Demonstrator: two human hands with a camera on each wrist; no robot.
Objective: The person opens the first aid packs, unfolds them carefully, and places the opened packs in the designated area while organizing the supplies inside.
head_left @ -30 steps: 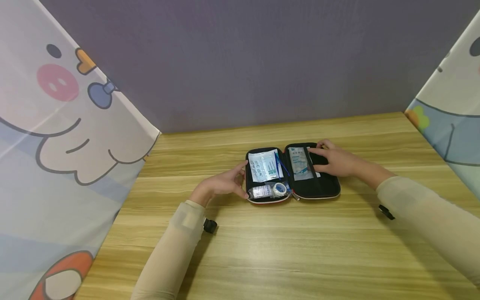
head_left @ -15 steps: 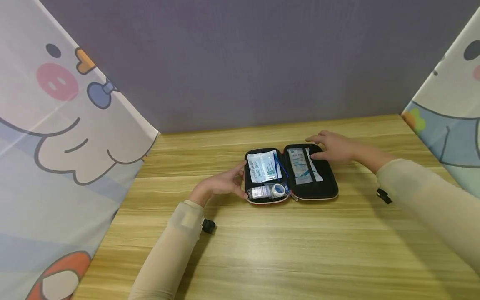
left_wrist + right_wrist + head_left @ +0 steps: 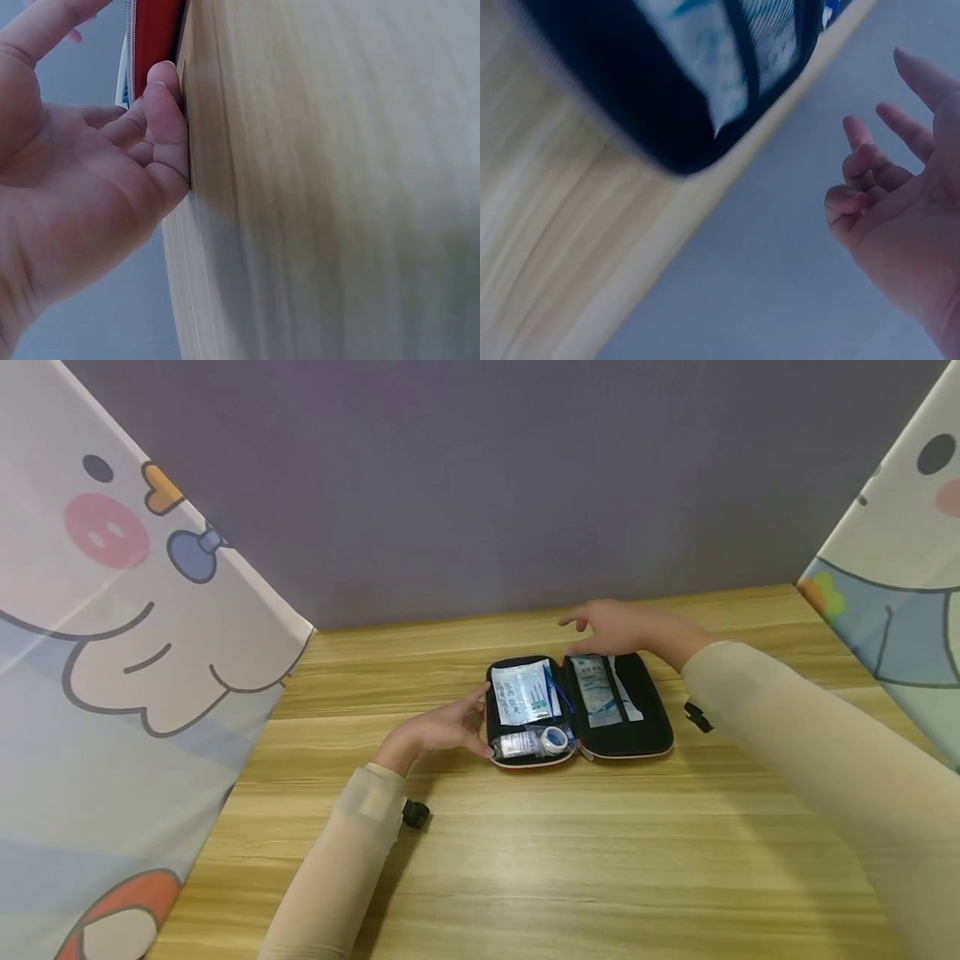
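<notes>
well, hands [image 3: 442, 727] [image 3: 617, 627] by open case [image 3: 648, 733], left holding it

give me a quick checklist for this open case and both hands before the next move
1. Case lying open on the table: ok.
2. Left hand touching its left edge: ok.
3. Right hand not carrying anything: ok.
4. Tape roll inside the left half: ok.
5. White packet fastened in place: cannot tell.
6. Case shut for carrying: not ok, both halves lie open.
</notes>
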